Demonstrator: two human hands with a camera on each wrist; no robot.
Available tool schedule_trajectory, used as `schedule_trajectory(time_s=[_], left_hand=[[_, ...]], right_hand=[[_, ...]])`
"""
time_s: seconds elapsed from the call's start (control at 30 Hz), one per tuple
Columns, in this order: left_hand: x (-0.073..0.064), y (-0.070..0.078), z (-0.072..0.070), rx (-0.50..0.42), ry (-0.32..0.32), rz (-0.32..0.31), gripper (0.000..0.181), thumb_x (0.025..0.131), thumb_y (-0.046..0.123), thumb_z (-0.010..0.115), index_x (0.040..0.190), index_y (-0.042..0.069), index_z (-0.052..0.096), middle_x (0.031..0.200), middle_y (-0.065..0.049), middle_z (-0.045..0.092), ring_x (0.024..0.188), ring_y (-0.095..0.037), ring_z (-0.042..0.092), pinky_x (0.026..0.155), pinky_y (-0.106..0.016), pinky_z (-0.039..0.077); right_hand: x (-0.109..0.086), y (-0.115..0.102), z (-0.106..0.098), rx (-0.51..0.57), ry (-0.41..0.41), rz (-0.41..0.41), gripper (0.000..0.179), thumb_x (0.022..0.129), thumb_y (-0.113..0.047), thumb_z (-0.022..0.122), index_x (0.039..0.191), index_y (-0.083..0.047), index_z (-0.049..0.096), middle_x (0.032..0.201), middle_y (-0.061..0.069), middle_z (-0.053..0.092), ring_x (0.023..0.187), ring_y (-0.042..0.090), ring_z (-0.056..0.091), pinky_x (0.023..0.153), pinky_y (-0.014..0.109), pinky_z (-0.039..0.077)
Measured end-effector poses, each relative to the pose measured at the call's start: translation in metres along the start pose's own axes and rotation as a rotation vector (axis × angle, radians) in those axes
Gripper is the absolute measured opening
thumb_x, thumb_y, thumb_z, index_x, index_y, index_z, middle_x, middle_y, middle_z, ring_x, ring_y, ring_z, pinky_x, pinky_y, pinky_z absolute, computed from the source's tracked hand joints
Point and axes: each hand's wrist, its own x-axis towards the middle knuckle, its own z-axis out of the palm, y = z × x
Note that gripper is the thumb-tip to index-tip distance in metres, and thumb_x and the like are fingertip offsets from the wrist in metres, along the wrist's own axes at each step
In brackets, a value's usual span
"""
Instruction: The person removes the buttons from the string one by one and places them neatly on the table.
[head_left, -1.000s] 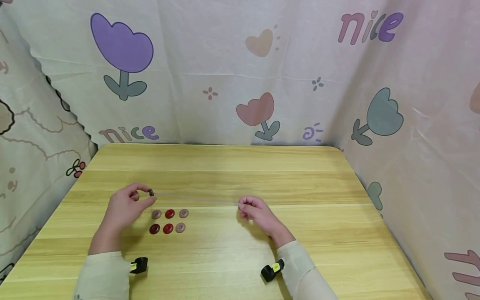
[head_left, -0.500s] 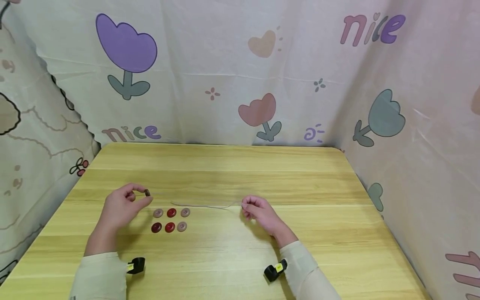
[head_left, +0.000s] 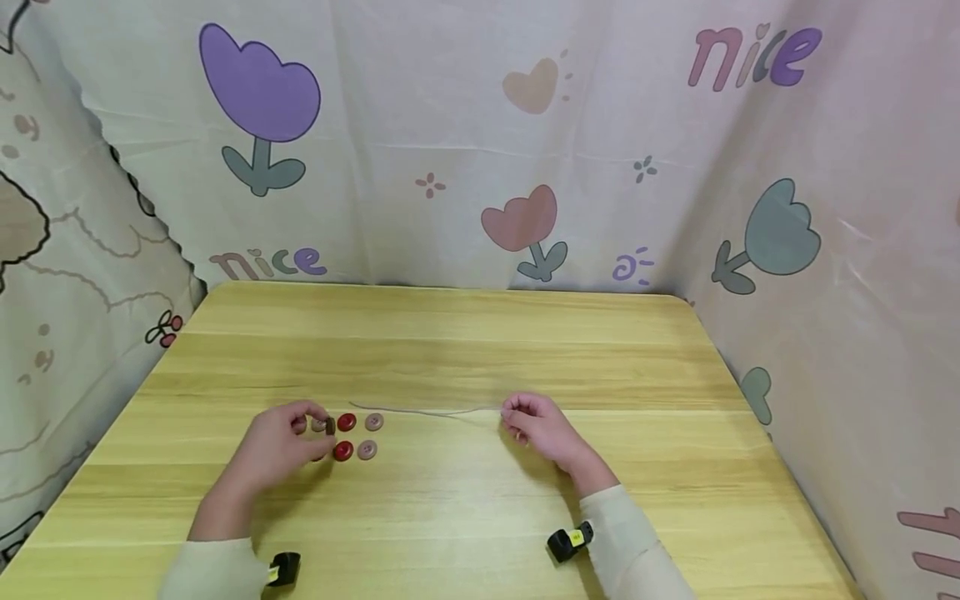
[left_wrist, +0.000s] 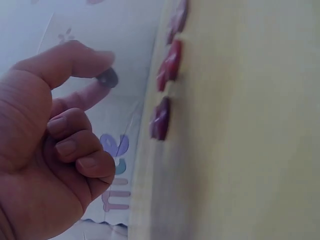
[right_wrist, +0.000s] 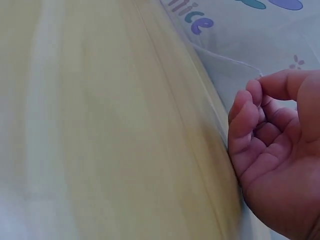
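Observation:
My left hand [head_left: 277,446] pinches a small dark brown button [head_left: 330,426] on edge between thumb and index finger, over the left end of two rows of buttons. In the left wrist view the same dark button [left_wrist: 108,77] shows at the index fingertip, the other fingers curled. Red buttons [head_left: 343,451] and dull pink buttons [head_left: 367,450] lie on the table; the left-most ones are partly covered by my left hand. My right hand [head_left: 546,429] pinches one end of a thin pale string [head_left: 420,412], which stretches leftward, its free end just behind the buttons.
The pale wooden table [head_left: 465,508] meets a printed cloth [head_left: 420,100] along its back and sides. A small black camera is strapped at each wrist, the left one [head_left: 285,569] and the right one [head_left: 570,542], both low over the table.
The string, first taut between both hands, has come away from the brown button and dropped. My left hand has moved right and nearer with the button; the right hand shifts slightly right with the string.

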Motion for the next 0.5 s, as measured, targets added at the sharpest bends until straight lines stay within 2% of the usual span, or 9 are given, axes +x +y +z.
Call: schedule_trajectory(time_s=[0.13, 0.3, 0.5], left_hand=[[-0.009, 0.004, 0.009, -0.002, -0.057, 0.023, 0.023, 0.080, 0.012, 0.083, 0.097, 0.011, 0.069, 0.065, 0.000, 0.037, 0.059, -0.015, 0.039, 0.050, -0.027, 0.033], [-0.013, 0.010, 0.017, -0.011, -0.129, 0.036, 0.024, 0.076, 0.008, 0.084, 0.092, 0.013, 0.068, 0.066, 0.000, 0.041, 0.061, -0.015, 0.042, 0.051, -0.027, 0.036], [-0.014, 0.012, 0.022, 0.022, -0.159, 0.044, 0.026, 0.072, 0.005, 0.085, 0.090, 0.013, 0.067, 0.072, -0.003, 0.048, 0.066, -0.018, 0.045, 0.054, -0.029, 0.037]], right_hand=[[-0.006, -0.002, -0.011, -0.068, 0.006, 0.023, 0.018, 0.102, -0.011, 0.056, 0.100, 0.006, 0.061, 0.083, 0.014, 0.058, 0.070, 0.019, 0.052, 0.058, 0.026, 0.044], [-0.013, -0.002, -0.026, -0.141, 0.017, 0.044, 0.018, 0.101, -0.012, 0.058, 0.100, 0.005, 0.063, 0.083, 0.013, 0.060, 0.072, 0.020, 0.055, 0.059, 0.026, 0.045], [-0.019, -0.003, -0.036, -0.225, 0.011, 0.068, 0.014, 0.101, -0.011, 0.059, 0.098, 0.001, 0.064, 0.077, 0.010, 0.060, 0.067, 0.020, 0.053, 0.056, 0.025, 0.043]])
